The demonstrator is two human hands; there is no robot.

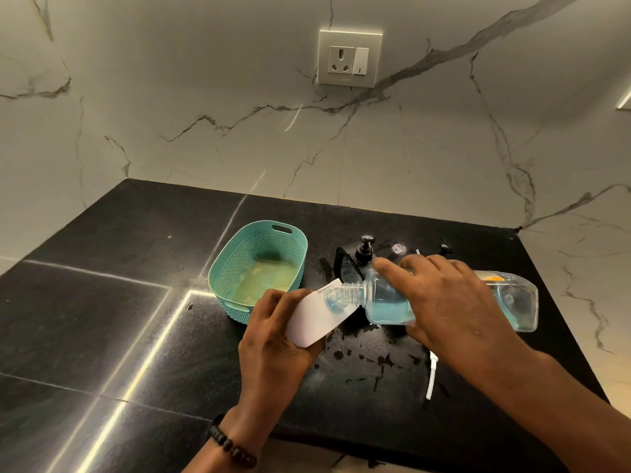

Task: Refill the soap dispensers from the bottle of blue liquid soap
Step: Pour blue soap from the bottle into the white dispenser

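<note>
- The bottle of blue liquid soap [444,302] is tipped nearly flat over the bench [102,302], its open threaded neck touching the mouth of the white dispenser [316,314]. It is clear, thin-walled plastic, about half full, so I judge it moderately heavy and likely to flex if squeezed.
- The right hand [444,302] has its grip clamped over the bottle's body near the shoulder, a sensible place, close to the neck for steering the pour.
- The left hand [276,336] has its grip wrapped round the lower part of the white dispenser, which is tilted toward the bottle. It looks light, smooth and rigid; soap on it would make it slippery.
- Dark wet splashes [372,361] lie on the bench just below the pour.
- A black pump dispenser [356,264] stands behind the bottle, and a white pump tube [431,373] lies near the right wrist.
- A teal basket [218,268] sits to the left.
</note>
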